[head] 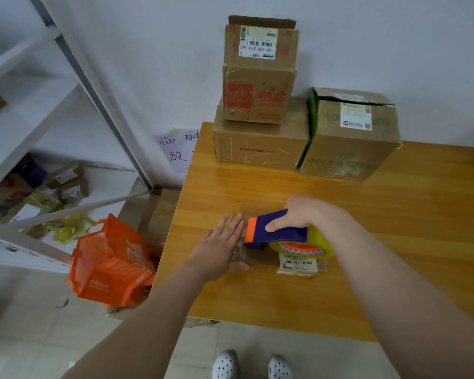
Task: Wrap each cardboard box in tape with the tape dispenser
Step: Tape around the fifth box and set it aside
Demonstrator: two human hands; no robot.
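Cardboard: a small flat box [274,259] lies near the wooden worktop's [367,242] left edge. The left hand [220,246] presses flat on it, fingers straight. The right hand [303,214] grips the blue-and-orange tape dispenser [281,235] on the box. 4 boxes [260,143] stand behind.

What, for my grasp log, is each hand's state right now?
Left hand: open, fingers flat on the small cardboard box.
Right hand: gripping the tape dispenser.
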